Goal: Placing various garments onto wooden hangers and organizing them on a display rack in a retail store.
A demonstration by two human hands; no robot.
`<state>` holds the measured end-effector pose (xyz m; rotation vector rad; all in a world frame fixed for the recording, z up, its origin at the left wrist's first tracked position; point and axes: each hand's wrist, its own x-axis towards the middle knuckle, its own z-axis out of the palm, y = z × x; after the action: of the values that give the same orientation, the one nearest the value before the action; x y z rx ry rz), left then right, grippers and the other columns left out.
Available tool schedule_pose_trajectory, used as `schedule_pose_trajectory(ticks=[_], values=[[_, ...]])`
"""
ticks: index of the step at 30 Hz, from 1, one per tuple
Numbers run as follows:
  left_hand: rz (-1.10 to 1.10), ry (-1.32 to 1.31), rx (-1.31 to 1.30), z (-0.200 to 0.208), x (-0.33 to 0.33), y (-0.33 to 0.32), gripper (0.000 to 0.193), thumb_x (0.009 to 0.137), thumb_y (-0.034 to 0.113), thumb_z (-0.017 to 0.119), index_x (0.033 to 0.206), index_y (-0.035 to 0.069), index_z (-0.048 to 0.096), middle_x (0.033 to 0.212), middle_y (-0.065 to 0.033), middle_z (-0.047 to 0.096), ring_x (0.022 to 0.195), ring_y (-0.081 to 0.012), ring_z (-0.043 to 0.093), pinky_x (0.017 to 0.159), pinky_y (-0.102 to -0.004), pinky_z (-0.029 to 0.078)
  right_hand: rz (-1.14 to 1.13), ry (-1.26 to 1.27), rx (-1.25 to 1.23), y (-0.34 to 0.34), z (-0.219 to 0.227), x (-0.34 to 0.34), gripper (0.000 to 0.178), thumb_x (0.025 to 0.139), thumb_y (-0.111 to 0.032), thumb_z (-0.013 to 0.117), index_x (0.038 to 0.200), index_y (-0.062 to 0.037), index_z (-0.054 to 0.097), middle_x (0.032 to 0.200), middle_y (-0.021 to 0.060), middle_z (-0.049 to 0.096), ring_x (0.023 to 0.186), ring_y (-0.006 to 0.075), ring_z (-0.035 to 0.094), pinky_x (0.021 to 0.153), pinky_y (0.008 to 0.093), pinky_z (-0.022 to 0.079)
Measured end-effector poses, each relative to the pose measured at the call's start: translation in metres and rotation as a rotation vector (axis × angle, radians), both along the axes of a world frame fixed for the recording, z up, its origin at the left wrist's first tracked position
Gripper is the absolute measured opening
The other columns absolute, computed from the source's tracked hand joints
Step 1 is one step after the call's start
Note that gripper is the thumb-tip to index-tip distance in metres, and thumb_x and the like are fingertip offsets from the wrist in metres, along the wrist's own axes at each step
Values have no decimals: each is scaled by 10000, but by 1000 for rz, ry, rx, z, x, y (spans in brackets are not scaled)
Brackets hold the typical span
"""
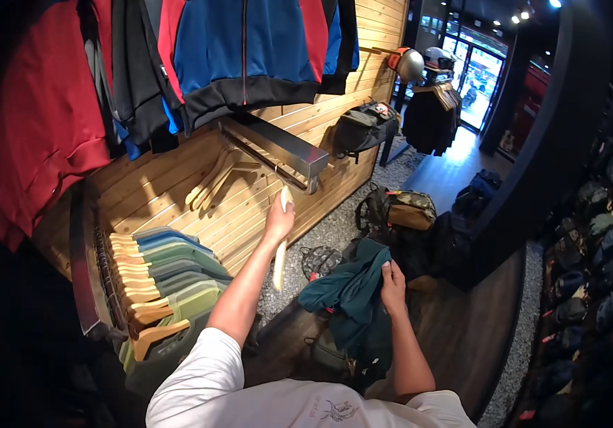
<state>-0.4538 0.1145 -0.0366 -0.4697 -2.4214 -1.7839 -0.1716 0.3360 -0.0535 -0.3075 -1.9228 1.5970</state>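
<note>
My left hand is closed around a pale wooden hanger, reaching up toward the end of a metal display rail on the wall. The hanger's upper end is right below the rail; whether its hook touches the rail I cannot tell. In my right hand a dark green garment is bunched up, hanging down in loose folds with its lower part in shadow. Several bare wooden hangers hang on the same rail, farther in toward the wall.
Shirts on wooden hangers fill a lower rail at left. Blue and red jackets hang above. Backpacks stand on the floor ahead, and a black bag is mounted on the wooden wall. A dark pillar rises at right beside shelved bags.
</note>
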Motion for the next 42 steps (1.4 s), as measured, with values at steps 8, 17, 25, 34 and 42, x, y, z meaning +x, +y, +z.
schedule_pose_trajectory(ticks=[8,17,25,34,42], values=[[-31,145,-50,-27,81,-50,406,1002,208,559,1358,18,522,1109,-271,673,1072,-427,661,894,-457,511,-155,1,-113,18,-31,-10,472,1093,-346,445,1258,68,600,1152,65,669,1053,140,589,963,278,445],[-445,-282,300,-48,170,14,351,1004,176,626,1318,61,520,877,5,610,694,-74,545,594,-230,454,21,29,-416,-20,24,-1,423,1100,-328,422,1269,9,614,1162,58,674,1024,138,619,952,280,472],[-577,-277,331,-38,224,86,407,948,80,683,1323,35,531,960,-23,632,767,-122,604,694,-291,506,106,48,-247,-5,-5,25,297,1095,-218,445,1214,-10,622,996,-12,632,925,77,548,851,236,453],[-620,-91,138,-8,254,122,432,940,204,713,1278,3,534,978,-101,648,740,-141,620,622,-296,530,-71,-187,33,57,41,112,229,1025,-126,533,1216,-32,615,841,21,631,763,90,577,729,269,489],[-654,93,6,12,292,143,403,943,156,684,1279,2,525,1119,-149,650,988,-207,642,879,-350,511,78,-16,933,87,90,144,518,916,-280,733,1368,-98,557,1232,120,639,1168,232,589,980,354,467]])
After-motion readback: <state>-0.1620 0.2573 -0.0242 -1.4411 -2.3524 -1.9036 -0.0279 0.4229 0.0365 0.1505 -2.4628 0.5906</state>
